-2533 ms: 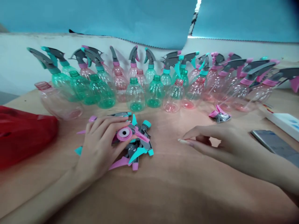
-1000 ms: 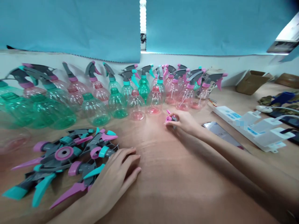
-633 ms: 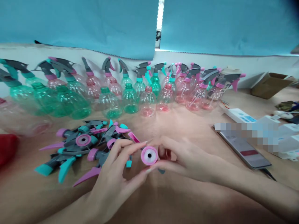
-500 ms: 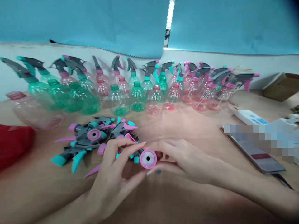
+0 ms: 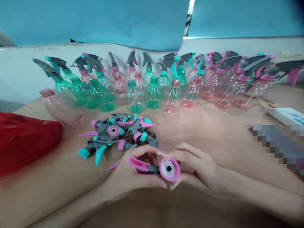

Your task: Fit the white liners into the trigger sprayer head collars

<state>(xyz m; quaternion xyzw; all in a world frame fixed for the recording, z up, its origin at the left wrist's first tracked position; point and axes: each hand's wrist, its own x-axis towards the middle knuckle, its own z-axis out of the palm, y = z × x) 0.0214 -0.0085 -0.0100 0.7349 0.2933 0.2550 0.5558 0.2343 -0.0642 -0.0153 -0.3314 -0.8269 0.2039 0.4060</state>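
Between my two hands is a trigger spray head with a pink screw collar and a pink trigger; the collar's open end, with a white seal and dark centre hole, faces me. My left hand is closed around the trigger and grey body, its thumb below. At the collar's right side, my right hand pinches with fingers above and thumb below. Just beyond my left hand lies a heap of loose spray heads in grey, pink and teal. No dip tube shows on the held one.
Behind the heap stand several uncapped green bottles and pink bottles. Bottles with spray heads fitted line the wall. A red bag lies at left; a partly blurred phone-like device and a white box are at right.
The spray head has turned so its pink trigger now shows at the left, inside my left hand. My right hand has shifted onto the collar. The camera view has swung left.
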